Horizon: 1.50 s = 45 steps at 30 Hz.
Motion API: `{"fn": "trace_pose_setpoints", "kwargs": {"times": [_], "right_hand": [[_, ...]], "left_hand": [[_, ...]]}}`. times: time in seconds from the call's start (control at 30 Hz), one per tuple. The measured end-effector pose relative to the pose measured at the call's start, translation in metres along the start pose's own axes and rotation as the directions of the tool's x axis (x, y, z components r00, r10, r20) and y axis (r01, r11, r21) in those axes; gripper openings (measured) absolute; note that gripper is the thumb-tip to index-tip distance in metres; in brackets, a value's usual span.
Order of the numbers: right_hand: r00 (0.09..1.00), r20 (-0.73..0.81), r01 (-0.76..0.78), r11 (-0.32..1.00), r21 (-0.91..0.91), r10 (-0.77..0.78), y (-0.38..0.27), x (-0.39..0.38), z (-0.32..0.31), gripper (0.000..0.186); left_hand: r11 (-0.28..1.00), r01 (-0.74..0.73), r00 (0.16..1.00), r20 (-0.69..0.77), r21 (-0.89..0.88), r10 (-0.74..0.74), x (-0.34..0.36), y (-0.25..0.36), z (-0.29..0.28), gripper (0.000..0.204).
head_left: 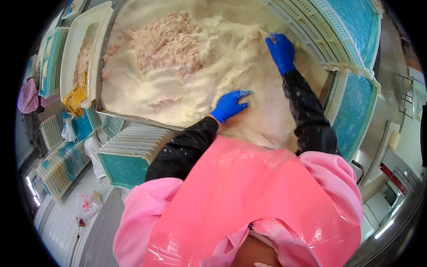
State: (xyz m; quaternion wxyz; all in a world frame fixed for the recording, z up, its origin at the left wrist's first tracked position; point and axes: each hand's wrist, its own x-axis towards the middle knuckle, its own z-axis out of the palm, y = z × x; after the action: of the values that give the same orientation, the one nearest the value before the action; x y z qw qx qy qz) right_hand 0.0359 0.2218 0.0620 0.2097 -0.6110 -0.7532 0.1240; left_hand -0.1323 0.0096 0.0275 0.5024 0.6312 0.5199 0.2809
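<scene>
A wide metal-rimmed work surface (141,122) is covered in pale granular powder (173,102), with a heap of pinkish raw meat pieces (167,44) at the upper left. My left hand (229,104), in a blue glove, rests low on the powder near the middle, its fingers apart. My right hand (281,52), also gloved in blue, reaches to the upper right of the powder beside stacked trays, fingers apart and slightly bent, with their tips at the powder; nothing shows clearly in either hand.
White slotted trays (311,31) and teal trays (351,111) line the right side. A white tub (99,35) with meat and a yellow cloth (74,98) stands left. More stacked trays (124,160) sit at lower left, near a plastic bag (86,204) on the floor.
</scene>
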Motion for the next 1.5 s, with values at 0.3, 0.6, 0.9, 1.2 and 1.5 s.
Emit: {"fn": "trace_pose_setpoints", "kwargs": {"times": [0.3,0.6,0.9,1.2,1.5], "right_hand": [[0.918,0.39,0.124,0.986,-0.11,-0.071,-0.007,-0.219,-0.052,0.028],[0.973,0.069,-0.18,0.532,0.828,0.222,0.034,-0.185,0.025,0.036],[0.996,0.064,-0.081,0.972,0.22,0.068,0.003,-0.2,0.056,0.052],[0.983,0.1,-0.159,0.986,0.056,0.153,0.006,-0.231,0.023,0.043],[0.799,0.537,-0.555,-0.011,0.831,0.268,0.023,-0.252,-0.098,0.022]], "left_hand": [[0.999,0.01,0.951,-0.309,0.044,0.004,-0.012,-0.013,0.002,0.032],[0.918,-0.112,0.744,-0.644,-0.381,-0.177,0.081,-0.007,0.033,0.041],[-0.11,-0.015,0.862,0.043,-0.994,-0.505,0.04,-0.009,0.086,0.042],[-0.583,0.241,0.967,0.241,-0.776,0.079,0.012,-0.026,0.083,0.052],[0.205,0.419,0.854,0.306,-0.885,-0.422,0.002,0.016,0.074,0.059]]}}
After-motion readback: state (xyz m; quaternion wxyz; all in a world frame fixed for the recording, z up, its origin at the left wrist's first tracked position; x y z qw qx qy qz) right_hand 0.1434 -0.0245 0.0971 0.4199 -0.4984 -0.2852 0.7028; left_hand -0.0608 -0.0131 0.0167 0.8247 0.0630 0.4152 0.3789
